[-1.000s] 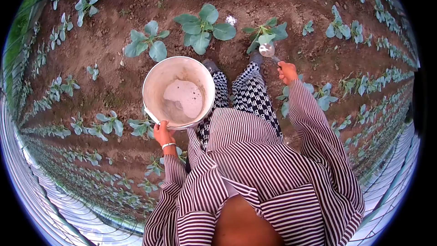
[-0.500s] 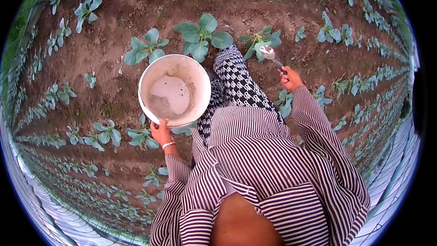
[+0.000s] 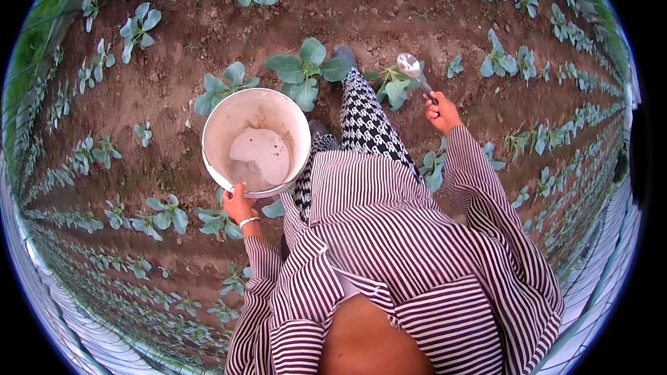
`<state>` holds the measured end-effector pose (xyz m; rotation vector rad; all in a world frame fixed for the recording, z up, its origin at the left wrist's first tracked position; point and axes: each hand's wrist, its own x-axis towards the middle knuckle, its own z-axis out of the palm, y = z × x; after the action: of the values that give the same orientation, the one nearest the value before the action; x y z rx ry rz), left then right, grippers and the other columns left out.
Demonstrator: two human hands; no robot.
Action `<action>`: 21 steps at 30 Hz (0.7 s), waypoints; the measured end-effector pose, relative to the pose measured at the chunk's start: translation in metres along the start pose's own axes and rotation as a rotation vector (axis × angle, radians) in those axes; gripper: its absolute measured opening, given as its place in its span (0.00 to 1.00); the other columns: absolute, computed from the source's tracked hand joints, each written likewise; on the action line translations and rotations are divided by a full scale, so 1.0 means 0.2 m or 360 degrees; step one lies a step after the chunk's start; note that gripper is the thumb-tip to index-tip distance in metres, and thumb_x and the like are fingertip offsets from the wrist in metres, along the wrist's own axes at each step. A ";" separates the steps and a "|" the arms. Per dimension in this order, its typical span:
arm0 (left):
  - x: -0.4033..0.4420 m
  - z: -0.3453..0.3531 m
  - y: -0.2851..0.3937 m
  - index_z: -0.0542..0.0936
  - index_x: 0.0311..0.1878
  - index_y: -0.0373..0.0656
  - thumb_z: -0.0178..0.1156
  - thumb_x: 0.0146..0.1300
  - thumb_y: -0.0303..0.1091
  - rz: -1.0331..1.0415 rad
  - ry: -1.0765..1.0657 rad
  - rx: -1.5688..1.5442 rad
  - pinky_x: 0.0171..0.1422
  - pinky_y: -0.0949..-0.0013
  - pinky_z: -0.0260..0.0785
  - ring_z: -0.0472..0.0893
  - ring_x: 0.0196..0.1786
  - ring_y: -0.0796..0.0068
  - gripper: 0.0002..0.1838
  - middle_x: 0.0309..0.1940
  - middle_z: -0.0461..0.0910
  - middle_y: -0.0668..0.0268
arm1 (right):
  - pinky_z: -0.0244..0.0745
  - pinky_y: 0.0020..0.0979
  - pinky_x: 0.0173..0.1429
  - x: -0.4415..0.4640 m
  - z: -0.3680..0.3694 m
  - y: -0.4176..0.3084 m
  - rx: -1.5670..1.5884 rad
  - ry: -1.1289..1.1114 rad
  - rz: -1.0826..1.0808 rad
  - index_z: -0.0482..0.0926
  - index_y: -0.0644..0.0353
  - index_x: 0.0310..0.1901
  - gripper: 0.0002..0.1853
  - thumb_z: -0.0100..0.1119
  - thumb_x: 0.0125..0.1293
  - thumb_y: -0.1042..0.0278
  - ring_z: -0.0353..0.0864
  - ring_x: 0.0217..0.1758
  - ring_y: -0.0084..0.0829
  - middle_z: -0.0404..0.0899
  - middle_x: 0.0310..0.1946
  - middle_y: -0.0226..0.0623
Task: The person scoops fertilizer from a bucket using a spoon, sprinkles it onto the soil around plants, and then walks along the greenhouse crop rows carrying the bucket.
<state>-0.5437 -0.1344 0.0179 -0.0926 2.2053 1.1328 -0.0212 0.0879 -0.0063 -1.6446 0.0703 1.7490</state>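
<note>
My left hand (image 3: 238, 203) is closed around the near rim of a white bucket (image 3: 297, 125), which tilts towards the camera. Pale powder (image 3: 260, 153) covers part of the bucket's bottom. Out to the right, my right hand (image 3: 442, 112) grips the dark handle of a spoon (image 3: 409, 66). Some whitish residue shows in the spoon's bowl, which points up and left over the soil. Just below the bowl stands a leafy green plant (image 3: 396, 89); whether the spoon touches its leaves I cannot tell.
Rows of leafy plants (image 3: 303, 73) grow in brown soil (image 3: 174, 69) on all sides. My shoe (image 3: 344, 54) is on the ground between two plants. Pale sheeting (image 3: 597, 305) curves along the lower right edge.
The bucket has shifted slightly left with my left hand. The spoon in my right hand has risen a little in view, and its bowl has turned. My front leg has shifted and its shoe shows more.
</note>
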 end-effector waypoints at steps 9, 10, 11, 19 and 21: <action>-0.12 0.28 0.17 0.73 0.48 0.31 0.66 0.43 0.28 0.0382 -0.0051 0.0100 0.26 0.74 0.68 0.74 0.29 0.78 0.25 0.33 0.75 0.65 | 0.50 0.17 0.16 -0.27 0.65 0.07 -0.0711 -0.0783 0.0308 0.72 0.68 0.46 0.13 0.52 0.65 0.67 0.55 0.15 0.11 0.69 0.23 0.28; -0.18 0.31 0.24 0.74 0.49 0.30 0.68 0.42 0.31 0.0352 -0.0086 0.0183 0.31 0.72 0.69 0.74 0.31 0.76 0.28 0.35 0.75 0.64 | 0.50 0.17 0.16 -0.24 0.70 0.13 -0.0762 -0.0855 0.0405 0.72 0.68 0.43 0.12 0.53 0.65 0.67 0.56 0.15 0.11 0.69 0.23 0.29; -0.23 0.34 0.32 0.74 0.50 0.29 0.69 0.40 0.34 0.0316 -0.0118 0.0269 0.36 0.71 0.70 0.74 0.33 0.75 0.31 0.37 0.75 0.62 | 0.50 0.18 0.15 -0.19 0.76 0.22 -0.0814 -0.0926 0.0508 0.72 0.68 0.41 0.11 0.53 0.65 0.67 0.56 0.15 0.12 0.69 0.23 0.30; -0.44 0.49 0.58 0.73 0.53 0.32 0.67 0.42 0.29 0.0867 -0.0281 0.0799 0.41 0.74 0.70 0.75 0.36 0.79 0.31 0.40 0.75 0.64 | 0.50 0.25 0.13 0.14 1.07 0.71 -0.1264 -0.0437 0.0377 0.70 0.67 0.29 0.10 0.52 0.64 0.68 0.59 0.12 0.23 0.67 0.17 0.35; -0.52 0.50 0.66 0.73 0.53 0.35 0.66 0.40 0.29 0.0956 -0.0347 0.0883 0.43 0.73 0.72 0.77 0.39 0.74 0.31 0.43 0.73 0.61 | 0.50 0.26 0.12 0.23 1.09 0.77 -0.1484 -0.0328 0.0260 0.70 0.65 0.26 0.11 0.52 0.63 0.69 0.62 0.12 0.24 0.67 0.16 0.35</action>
<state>-0.4558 -0.0005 0.1281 0.9329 2.3170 0.7169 -0.2825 0.1040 -0.0735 -2.0888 -0.8443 2.2377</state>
